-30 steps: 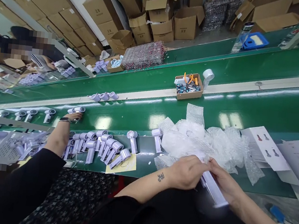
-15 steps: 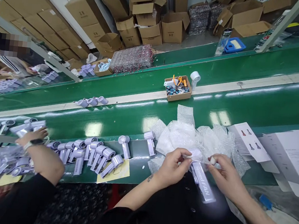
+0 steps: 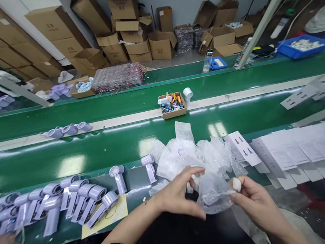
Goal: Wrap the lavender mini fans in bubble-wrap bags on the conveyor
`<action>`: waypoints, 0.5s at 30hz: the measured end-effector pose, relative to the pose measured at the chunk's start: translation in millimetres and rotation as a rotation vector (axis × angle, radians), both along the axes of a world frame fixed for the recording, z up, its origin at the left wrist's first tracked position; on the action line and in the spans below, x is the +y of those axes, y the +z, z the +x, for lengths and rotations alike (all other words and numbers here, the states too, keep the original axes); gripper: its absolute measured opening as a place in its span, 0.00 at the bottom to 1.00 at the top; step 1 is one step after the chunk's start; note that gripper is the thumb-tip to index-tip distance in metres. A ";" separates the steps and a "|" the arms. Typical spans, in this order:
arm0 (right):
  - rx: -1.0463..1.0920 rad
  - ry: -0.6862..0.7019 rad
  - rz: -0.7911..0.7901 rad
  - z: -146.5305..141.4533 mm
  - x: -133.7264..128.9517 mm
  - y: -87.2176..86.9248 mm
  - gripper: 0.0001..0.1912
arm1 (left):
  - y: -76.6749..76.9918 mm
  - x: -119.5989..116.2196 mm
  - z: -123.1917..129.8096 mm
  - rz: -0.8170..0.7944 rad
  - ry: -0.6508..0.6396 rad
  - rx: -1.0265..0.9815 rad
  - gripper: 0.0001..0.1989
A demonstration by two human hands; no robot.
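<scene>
Fingers (image 3: 192, 173) of the left hand (image 3: 172, 195) were spread, thumb apart from forefinger, at the left side of one clear bag (image 3: 214, 196); whether they touched it could not be told. The right hand (image 3: 254, 202) pinched the bag's right edge between thumb and forefinger, and one white piece (image 3: 236, 184) showed at that forefinger, worn or held being unclear. The bag lay between the two hands, in front of the person, at the near edge of the green table (image 3: 131, 135); its contents were indistinct.

Just beyond the bag lay one heap of wrap (image 3: 182, 157), its sheets too tangled to count. To its left stood two lilac fans (image 3: 120, 183), apart from each other; farther left, at least ten more overlapped, the rightmost on one yellow sheet (image 3: 115, 215). Three others rested in a row on the far rail (image 3: 128, 115), at left.

One small box (image 3: 175, 113) of parts and one white fan (image 3: 187, 95) stood side by side beyond the wrap. To the right lay one card (image 3: 243, 147) with four printed fans, then overlapping white boxes (image 3: 283, 147), uncounted. On the far side were two blue trays (image 3: 288, 51), one small, one large.
</scene>
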State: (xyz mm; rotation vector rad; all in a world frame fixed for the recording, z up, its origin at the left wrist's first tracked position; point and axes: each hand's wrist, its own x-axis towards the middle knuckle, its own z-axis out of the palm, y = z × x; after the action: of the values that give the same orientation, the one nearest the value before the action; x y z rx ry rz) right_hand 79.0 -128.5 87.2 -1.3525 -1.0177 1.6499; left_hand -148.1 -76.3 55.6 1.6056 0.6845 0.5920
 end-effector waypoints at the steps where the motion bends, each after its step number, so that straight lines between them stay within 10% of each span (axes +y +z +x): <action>1: 0.066 -0.045 0.017 -5.4 0.8 -1.7 0.08 | 0.5 3.7 7.6 0.100 -0.027 0.026 0.41; 6: 0.200 -0.239 -0.031 25.6 10.2 -39.5 0.11 | -11.7 20.2 43.7 0.216 0.072 0.044 0.14; 9: 0.109 -0.946 -0.224 84.8 25.8 -92.4 0.16 | -23.6 39.5 50.7 -0.109 0.319 -0.029 0.11; 15: 0.112 -1.104 -0.458 136.7 68.3 -198.1 0.10 | -29.4 88.3 59.1 -0.590 0.693 -0.364 0.16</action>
State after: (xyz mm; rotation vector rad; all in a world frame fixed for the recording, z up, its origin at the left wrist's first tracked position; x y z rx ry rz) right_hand 215.7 -60.2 -110.9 -1.6333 0.2491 1.0627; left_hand -89.0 11.9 26.2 0.6644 1.0226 1.0361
